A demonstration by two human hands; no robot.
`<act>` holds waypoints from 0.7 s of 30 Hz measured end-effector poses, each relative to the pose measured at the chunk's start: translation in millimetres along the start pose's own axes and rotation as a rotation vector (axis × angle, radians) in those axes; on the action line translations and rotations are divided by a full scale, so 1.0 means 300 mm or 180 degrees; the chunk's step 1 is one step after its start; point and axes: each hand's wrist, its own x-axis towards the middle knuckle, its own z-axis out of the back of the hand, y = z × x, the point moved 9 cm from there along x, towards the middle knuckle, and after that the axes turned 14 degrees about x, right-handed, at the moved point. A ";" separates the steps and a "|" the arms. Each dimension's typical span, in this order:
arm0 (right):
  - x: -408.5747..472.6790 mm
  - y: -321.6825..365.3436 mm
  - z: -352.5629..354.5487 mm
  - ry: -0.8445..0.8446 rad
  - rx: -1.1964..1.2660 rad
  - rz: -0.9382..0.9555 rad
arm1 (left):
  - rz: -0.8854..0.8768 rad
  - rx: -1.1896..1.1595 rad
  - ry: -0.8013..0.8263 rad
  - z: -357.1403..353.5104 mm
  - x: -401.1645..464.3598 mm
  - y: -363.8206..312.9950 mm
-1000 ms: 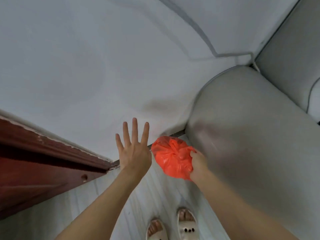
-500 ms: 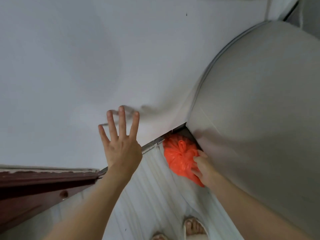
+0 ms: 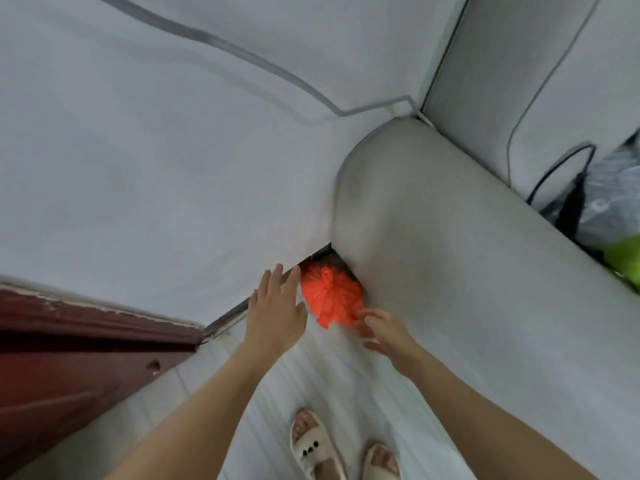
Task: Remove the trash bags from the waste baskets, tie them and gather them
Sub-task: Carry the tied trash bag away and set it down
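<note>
An orange trash bag (image 3: 330,296), tied with a knot on top, sits on the floor in the corner between the wall and the sofa arm. My left hand (image 3: 278,308) hovers just left of the bag with straight, spread fingers and holds nothing. My right hand (image 3: 382,329) is at the bag's lower right edge. Its fingers are loosely bent, their tips at or just off the plastic, and they do not grip it.
A grey sofa arm (image 3: 433,237) fills the right side. A dark red door (image 3: 69,348) stands at the left, against the white wall (image 3: 156,150). A clear plastic bag (image 3: 609,195), a black cable and something green lie on the sofa. My slippered feet (image 3: 317,445) stand on the pale floor.
My right hand lowered the orange bag into the corner by the sofa and let go of it. My left hand moved right, close to the bag.
</note>
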 end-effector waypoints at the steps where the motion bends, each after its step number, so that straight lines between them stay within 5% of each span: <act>1: -0.085 -0.026 0.062 -0.0053 0.0165 -0.0059 | -0.0009 -0.0132 0.0082 0.008 -0.068 -0.053; 8: -0.659 -0.269 0.573 -0.0711 0.0588 -0.0084 | -0.1010 -0.0227 0.0591 -0.027 -0.555 -0.534; 14: -1.276 -0.753 1.021 -0.1397 0.0976 -0.0156 | -0.1946 -0.0250 0.0906 -0.136 -1.115 -1.040; 21: -1.930 -1.400 1.407 -0.2453 0.2375 -0.0061 | -0.3434 0.0095 0.1381 -0.318 -1.905 -1.644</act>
